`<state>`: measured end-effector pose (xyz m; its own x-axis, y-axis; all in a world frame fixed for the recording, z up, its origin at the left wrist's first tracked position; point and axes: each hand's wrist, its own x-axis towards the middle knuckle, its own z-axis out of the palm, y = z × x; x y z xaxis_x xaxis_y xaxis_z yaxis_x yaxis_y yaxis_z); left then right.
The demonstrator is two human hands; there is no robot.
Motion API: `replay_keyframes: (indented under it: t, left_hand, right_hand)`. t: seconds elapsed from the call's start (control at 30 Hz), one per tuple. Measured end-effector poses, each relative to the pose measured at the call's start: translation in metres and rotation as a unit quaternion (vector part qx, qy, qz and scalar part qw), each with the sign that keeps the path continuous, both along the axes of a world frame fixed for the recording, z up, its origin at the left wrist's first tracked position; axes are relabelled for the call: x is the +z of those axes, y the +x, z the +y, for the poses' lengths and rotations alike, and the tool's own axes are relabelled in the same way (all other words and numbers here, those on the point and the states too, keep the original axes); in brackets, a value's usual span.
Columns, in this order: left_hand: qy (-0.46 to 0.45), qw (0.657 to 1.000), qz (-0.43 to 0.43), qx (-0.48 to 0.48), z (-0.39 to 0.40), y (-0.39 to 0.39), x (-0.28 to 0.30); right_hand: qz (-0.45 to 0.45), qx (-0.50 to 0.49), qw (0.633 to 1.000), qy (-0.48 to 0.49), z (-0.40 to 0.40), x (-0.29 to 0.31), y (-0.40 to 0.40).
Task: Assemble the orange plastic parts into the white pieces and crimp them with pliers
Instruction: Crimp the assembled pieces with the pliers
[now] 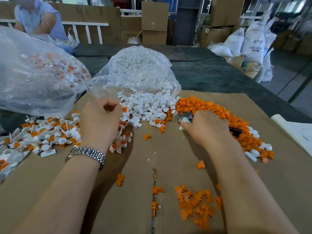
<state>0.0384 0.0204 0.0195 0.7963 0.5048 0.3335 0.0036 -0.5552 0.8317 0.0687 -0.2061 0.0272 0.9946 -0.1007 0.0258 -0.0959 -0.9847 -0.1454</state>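
Head view: left hand (101, 119) sits at 9 o'clock of the white pile (148, 107), fingers curled, fingertips at an orange part (125, 109) on the pile's edge. Whether that part is pinched or only touched cannot be told. A watch (87, 153) is on the left wrist.

Right hand (205, 126) grips the pliers (185, 116); the metal nose projects toward 10 o'clock and a dark handle end (235, 130) shows behind the hand. A white piece seems to lie at the nose, too small to confirm.

Orange pile (219, 115) lies at 3 o'clock of the white pile, touching it, and runs under the right hand. Finished pieces (42, 134), white with orange inserts, spread at 9 o'clock of the left hand. Loose orange parts (194, 205) lie at 6 o'clock on the cardboard (160, 149). An open bag (138, 70) of white pieces spills from 12 o'clock; a second bag (33, 73) of mixed pieces stands at 10 o'clock.

Judgement on risk: the two piles meet, and finished pieces lie close to the left hand, so an uncrimped piece could be dropped among finished stock. An insert not fully seated could skew or crack under the pliers. The nose points toward the left fingers, so a pinch is possible if the hands close in.
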Motion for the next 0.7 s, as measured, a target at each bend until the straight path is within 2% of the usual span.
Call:
replay_keyframes:
  t: [0.07,0.17,0.23,0.3,0.4,0.53,0.7]
  left_hand:
    - [0.102,0.994,0.015,0.039,0.006,0.003,-0.003]
    - [0.168,0.986,0.0,0.022,0.004,0.005,-0.007]
    - [0.193,0.98,-0.013,-0.05,-0.005,0.006,-0.009]
    - [0.254,0.957,-0.013,-0.139,-0.019,0.007,-0.013]
    - [0.355,0.904,0.015,-0.237,-0.036,0.008,-0.023]
    - [0.394,0.878,0.064,-0.263,-0.038,0.008,-0.027]
    - [0.366,0.893,0.05,-0.257,-0.039,0.006,-0.024]
  right_hand:
    - [0.01,-0.014,1.0,-0.004,0.0,-0.001,0.002]
    - [-0.007,-0.017,1.0,-0.004,0.002,-0.001,0.004]
    - [-0.069,0.025,0.997,0.012,0.005,-0.001,0.006]
    - [-0.111,0.092,0.988,0.048,0.017,0.0,0.004]
    - [-0.086,0.149,0.983,0.056,0.035,-0.005,0.0]
    - [-0.053,0.177,0.982,0.038,0.041,-0.011,0.0]
    - [-0.054,0.186,0.981,0.028,0.04,-0.011,-0.001]
